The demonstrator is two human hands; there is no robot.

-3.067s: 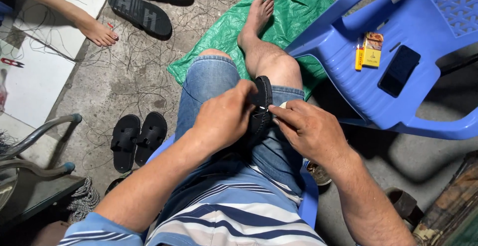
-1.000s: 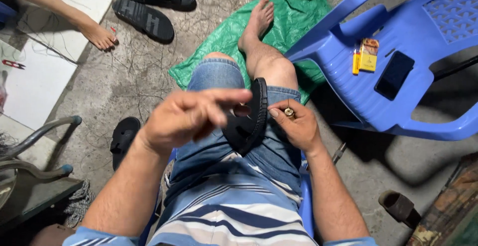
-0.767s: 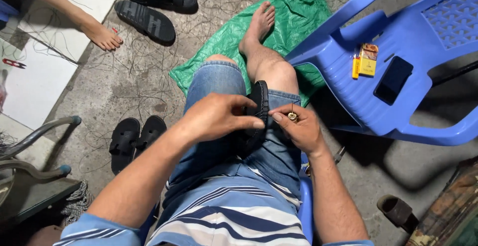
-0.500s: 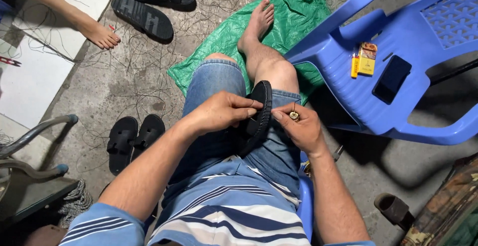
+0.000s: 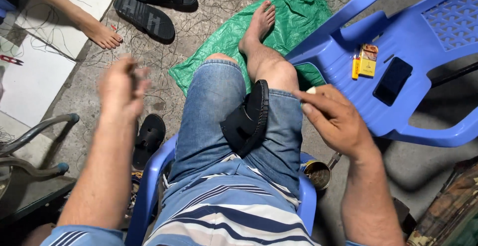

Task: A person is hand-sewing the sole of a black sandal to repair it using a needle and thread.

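- While the person sits on a blue plastic chair (image 5: 149,186), a black sandal (image 5: 249,119) lies wedged between the thighs on the denim shorts (image 5: 209,111), sole edge up, with neither hand touching it.
- The left hand (image 5: 122,89) is raised well to the left of the sandal and is motion-blurred; the fingers appear loosely curled, and whether they hold anything cannot be told.
- The right hand (image 5: 336,121) hovers just right of the sandal, above the right thigh; thumb and forefinger are pinched on a small pale item (image 5: 311,91), too small to identify.
- A second blue plastic chair (image 5: 423,67) lies tipped to the right; on it rest a yellow lighter (image 5: 355,67), a small yellow carton (image 5: 368,61) and a dark phone (image 5: 392,81).
- A small round tin (image 5: 317,174) sits on the ground beside the right hip.
- A green plastic sheet (image 5: 294,22) is spread on the concrete under the person's bare foot (image 5: 260,22).
- Another black sandal (image 5: 148,137) lies on the ground left of the seat; a pair of black sandals (image 5: 149,4) lies farther up.
- Another person's bare foot (image 5: 99,33) rests at upper left, near that pair.
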